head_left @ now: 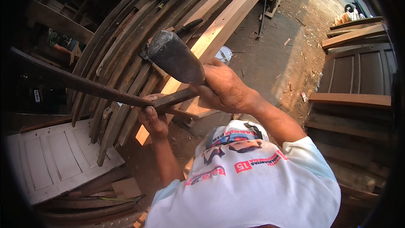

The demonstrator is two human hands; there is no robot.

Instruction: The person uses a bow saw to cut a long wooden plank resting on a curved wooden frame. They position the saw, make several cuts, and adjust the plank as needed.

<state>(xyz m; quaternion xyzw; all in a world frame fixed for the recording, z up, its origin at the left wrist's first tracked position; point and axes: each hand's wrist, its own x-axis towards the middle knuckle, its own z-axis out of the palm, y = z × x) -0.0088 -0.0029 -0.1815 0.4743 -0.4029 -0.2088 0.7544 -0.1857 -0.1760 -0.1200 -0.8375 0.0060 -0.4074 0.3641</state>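
we grasp a dark wooden bar (97,85) at centre with the left hand (152,120); the right hand (223,86) is clenched around a dark block (175,57). long timbers (230,21) extend far left, a white panelled door (55,156) sits near left, and wood scraps dot the ground (270,50) toward the far right.

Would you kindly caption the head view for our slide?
Left hand gripping a long dark wooden batten, right hand holding a dark, broad-ended tool, wooden planks beyond.
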